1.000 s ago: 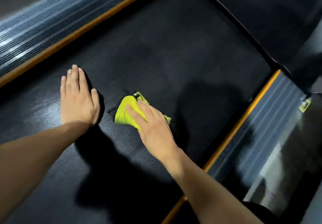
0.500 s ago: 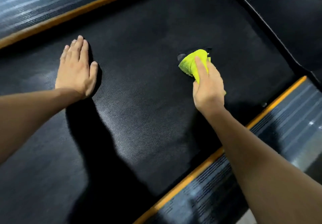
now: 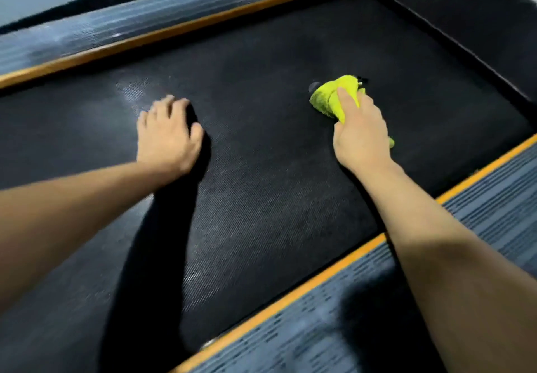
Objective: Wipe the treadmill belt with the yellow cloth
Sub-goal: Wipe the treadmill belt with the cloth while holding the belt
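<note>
We have our right hand (image 3: 361, 137) pressing the bunched yellow microfibre cloth (image 3: 337, 98) flat against the black textured treadmill belt (image 3: 261, 198), fingers clamped over it, toward the belt's far right part near the dark front cover (image 3: 453, 24). Our left hand (image 3: 168, 137) rests on the belt with nothing in it, fingers slightly curled, bracing us. We judge the wiping is mid-course; no clear clean-versus-dirty boundary shows, so we cannot say how much is left.
</note>
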A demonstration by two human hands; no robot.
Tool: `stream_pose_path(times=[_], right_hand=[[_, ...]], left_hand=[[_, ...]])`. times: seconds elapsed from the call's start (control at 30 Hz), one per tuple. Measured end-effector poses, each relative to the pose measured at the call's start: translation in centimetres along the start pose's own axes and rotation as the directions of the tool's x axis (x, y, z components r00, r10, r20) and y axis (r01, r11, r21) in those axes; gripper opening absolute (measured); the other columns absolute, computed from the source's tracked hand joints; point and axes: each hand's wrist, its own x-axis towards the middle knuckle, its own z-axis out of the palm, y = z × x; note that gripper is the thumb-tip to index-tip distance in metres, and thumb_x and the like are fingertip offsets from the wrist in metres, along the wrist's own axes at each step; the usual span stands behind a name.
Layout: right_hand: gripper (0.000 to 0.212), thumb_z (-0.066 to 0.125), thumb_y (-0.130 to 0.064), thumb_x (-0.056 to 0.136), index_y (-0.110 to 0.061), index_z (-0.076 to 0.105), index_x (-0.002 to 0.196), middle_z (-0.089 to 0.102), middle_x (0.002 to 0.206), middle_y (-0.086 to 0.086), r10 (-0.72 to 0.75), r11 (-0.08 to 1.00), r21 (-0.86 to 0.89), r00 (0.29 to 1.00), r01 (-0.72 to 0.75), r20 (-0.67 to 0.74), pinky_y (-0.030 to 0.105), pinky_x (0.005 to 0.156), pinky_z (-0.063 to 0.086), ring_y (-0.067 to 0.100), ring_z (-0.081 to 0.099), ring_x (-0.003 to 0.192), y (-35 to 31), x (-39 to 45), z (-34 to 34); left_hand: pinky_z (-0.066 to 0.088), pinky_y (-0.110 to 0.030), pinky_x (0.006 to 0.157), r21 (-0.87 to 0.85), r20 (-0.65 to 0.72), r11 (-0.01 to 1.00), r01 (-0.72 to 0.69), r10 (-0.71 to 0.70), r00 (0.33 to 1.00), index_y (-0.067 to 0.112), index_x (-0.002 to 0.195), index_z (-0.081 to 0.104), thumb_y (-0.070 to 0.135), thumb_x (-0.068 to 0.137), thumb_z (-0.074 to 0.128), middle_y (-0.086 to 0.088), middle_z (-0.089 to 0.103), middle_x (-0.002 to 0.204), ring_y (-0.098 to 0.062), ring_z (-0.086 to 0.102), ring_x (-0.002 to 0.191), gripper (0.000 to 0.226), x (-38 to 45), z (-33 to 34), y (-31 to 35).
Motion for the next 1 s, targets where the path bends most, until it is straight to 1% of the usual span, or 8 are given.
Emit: stream_pose_path(times=[0.1,0.3,0.4,0.47,0.57,0.8,0.9,1.0], right_hand=[[0.065,0.050,-0.017,0.089,-0.026,0.033,0.151,0.036,0.150,0.016,-0.001,1.000,0.008,1.000,0.001,0.006,0.047,0.102,0.037,0.038,0.044,0.124,-3.4,-3.8,0.1],[0.071,0.053,-0.011,0.082,-0.025,0.036,0.150,0.043,0.146,0.013,-0.415,0.908,0.098,0.906,0.407,0.082,0.045,0.110,0.034,0.033,0.044,0.130,-9.7,-13.1,-0.4],[0.067,0.044,-0.010,0.080,-0.023,0.040,0.146,0.050,0.133,0.018,-0.114,0.990,-0.086,0.993,0.114,0.002,0.047,0.097,0.044,0.040,0.052,0.112,-2.7,-8.7,-2.2],[0.068,0.049,-0.014,0.090,-0.022,0.025,0.153,0.033,0.152,0.020,0.088,0.993,-0.087,0.993,-0.081,0.082,0.048,0.108,0.036,0.041,0.040,0.131,0.7,-7.7,-3.3],[0.076,0.055,-0.014,0.090,-0.022,0.018,0.156,0.013,0.162,0.017,0.116,0.993,-0.021,0.987,-0.114,0.115,0.042,0.115,0.025,0.037,0.026,0.143,-1.3,-9.0,-3.5],[0.078,0.054,-0.012,0.086,-0.029,0.021,0.155,0.027,0.159,0.010,-0.368,0.929,0.126,0.896,0.347,0.247,0.041,0.116,0.029,0.030,0.032,0.142,-7.1,-15.4,-2.4],[0.068,0.047,-0.025,0.089,-0.037,0.022,0.151,0.039,0.152,0.002,-0.006,0.998,0.064,0.976,-0.008,0.217,0.044,0.111,0.039,0.027,0.042,0.135,-2.7,-11.0,-2.4],[0.078,0.051,-0.012,0.093,-0.026,0.009,0.157,0.011,0.163,0.011,0.161,0.987,-0.038,0.972,-0.156,0.170,0.045,0.116,0.028,0.031,0.021,0.147,-2.3,-9.5,-3.1]], left_hand=[[0.015,-0.051,0.125,-0.005,0.068,0.990,-0.140,0.140,0.988,0.014,0.154,0.035,0.045,0.095,0.030,-0.016,0.029,0.163,-0.037,0.026,0.151,0.068,-6.7,0.3,0.3],[0.008,-0.043,0.127,-0.001,0.086,0.978,-0.210,0.210,0.974,0.018,0.159,0.025,0.048,0.099,0.022,-0.010,0.021,0.168,-0.031,0.017,0.155,0.068,-9.9,0.3,-1.3],[0.006,-0.042,0.128,-0.006,0.126,0.969,-0.249,0.247,0.961,0.021,0.160,0.022,0.049,0.100,0.023,-0.008,0.017,0.169,-0.029,0.012,0.156,0.067,-11.0,-0.6,-2.5],[0.005,-0.042,0.128,-0.005,0.133,0.959,-0.282,0.280,0.951,0.024,0.161,0.022,0.049,0.100,0.025,-0.007,0.018,0.169,-0.028,0.011,0.157,0.066,-12.3,-1.3,-3.9],[0.008,-0.044,0.127,-0.006,0.132,0.956,-0.292,0.290,0.948,0.027,0.160,0.022,0.049,0.100,0.026,-0.005,0.020,0.169,-0.026,0.012,0.157,0.064,-13.3,-1.9,-4.8],[0.008,-0.043,0.127,-0.005,0.155,0.963,-0.270,0.268,0.951,0.030,0.160,0.022,0.049,0.100,0.025,-0.003,0.020,0.169,-0.025,0.013,0.157,0.063,-13.2,-2.1,-4.8],[0.007,-0.043,0.127,0.001,0.150,0.965,-0.262,0.259,0.954,0.030,0.160,0.022,0.049,0.100,0.025,-0.004,0.020,0.169,-0.025,0.012,0.157,0.063,-13.2,-2.0,-4.9],[0.007,-0.043,0.128,0.006,0.142,0.966,-0.259,0.255,0.956,0.031,0.160,0.021,0.049,0.100,0.024,-0.003,0.019,0.169,-0.024,0.011,0.157,0.063,-13.2,-1.7,-4.9]])
